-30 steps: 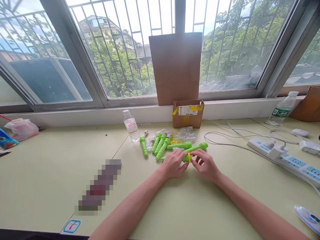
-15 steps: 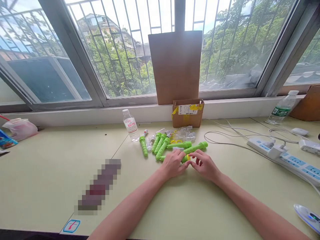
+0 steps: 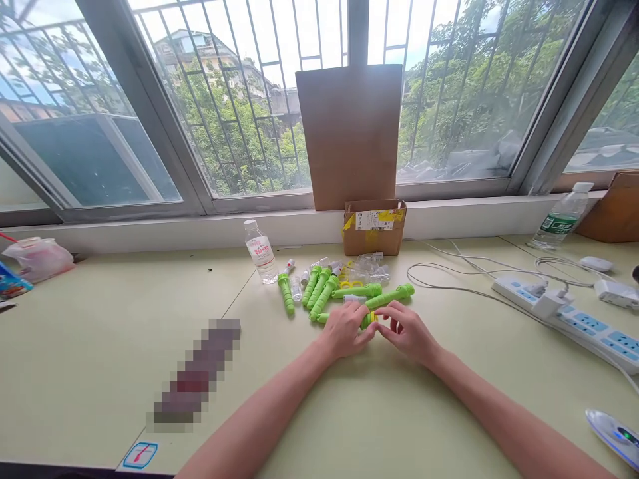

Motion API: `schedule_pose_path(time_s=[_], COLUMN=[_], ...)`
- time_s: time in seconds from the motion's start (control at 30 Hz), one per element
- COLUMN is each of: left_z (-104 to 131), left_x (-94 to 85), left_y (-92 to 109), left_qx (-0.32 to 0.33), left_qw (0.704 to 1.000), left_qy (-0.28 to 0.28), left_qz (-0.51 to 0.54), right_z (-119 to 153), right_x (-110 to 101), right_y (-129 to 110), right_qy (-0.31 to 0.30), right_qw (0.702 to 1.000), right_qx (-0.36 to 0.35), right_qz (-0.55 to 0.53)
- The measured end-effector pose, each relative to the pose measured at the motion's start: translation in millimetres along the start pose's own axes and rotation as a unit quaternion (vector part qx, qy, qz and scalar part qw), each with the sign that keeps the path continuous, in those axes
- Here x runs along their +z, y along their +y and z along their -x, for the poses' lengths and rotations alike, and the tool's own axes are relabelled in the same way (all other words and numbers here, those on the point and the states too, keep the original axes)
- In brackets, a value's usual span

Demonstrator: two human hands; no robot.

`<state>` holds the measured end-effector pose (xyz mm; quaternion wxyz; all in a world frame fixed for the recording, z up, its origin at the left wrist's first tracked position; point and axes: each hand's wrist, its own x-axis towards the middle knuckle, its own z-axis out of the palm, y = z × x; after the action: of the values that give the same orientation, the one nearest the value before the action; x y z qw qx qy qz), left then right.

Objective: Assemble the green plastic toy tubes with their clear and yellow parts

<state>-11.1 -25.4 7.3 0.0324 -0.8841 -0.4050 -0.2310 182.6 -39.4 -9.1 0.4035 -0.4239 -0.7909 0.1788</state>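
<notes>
My left hand (image 3: 344, 330) is closed around a green plastic flashlight body (image 3: 323, 318) that lies sideways low over the table. My right hand (image 3: 410, 332) pinches the yellow ring (image 3: 374, 317) at the right end of that body, thumb and forefinger bent around it. The fingers hide much of the held body. Just beyond my hands lie several more green flashlight bodies (image 3: 324, 297), along with loose yellow rings (image 3: 344, 285), clear plastic pieces (image 3: 369, 271) and small white-and-silver parts (image 3: 296, 289).
A small cardboard box (image 3: 374, 229) stands behind the pile, before an upright cardboard sheet (image 3: 352, 136). One water bottle (image 3: 261, 253) is left of the pile, another bottle (image 3: 559, 218) far right. A power strip (image 3: 574, 320) with cables lies right; a blurred patch (image 3: 197, 372) left.
Both hands stay at the same spot on the flashlight body and ring, with only slight finger movement. The whole view has shifted very slightly.
</notes>
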Motion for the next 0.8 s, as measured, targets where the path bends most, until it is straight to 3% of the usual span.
schedule_pose_path(time_s=[0.47, 0.8], left_z=[-0.2, 0.2], left_x=[-0.5, 5.3], left_y=[3.1, 2.0], left_qx=[-0.008, -0.021], left_qw=[1.000, 1.000], left_qy=[-0.005, 0.022], left_qz=[-0.017, -0.006], right_z=[-0.4, -1.4], right_x=[1.9, 1.6], right_y=[-2.1, -3.9], right_qy=[-0.008, -0.011], right_qw=[1.000, 1.000], right_qx=[-0.007, -0.001], right_qz=[0.006, 0.015])
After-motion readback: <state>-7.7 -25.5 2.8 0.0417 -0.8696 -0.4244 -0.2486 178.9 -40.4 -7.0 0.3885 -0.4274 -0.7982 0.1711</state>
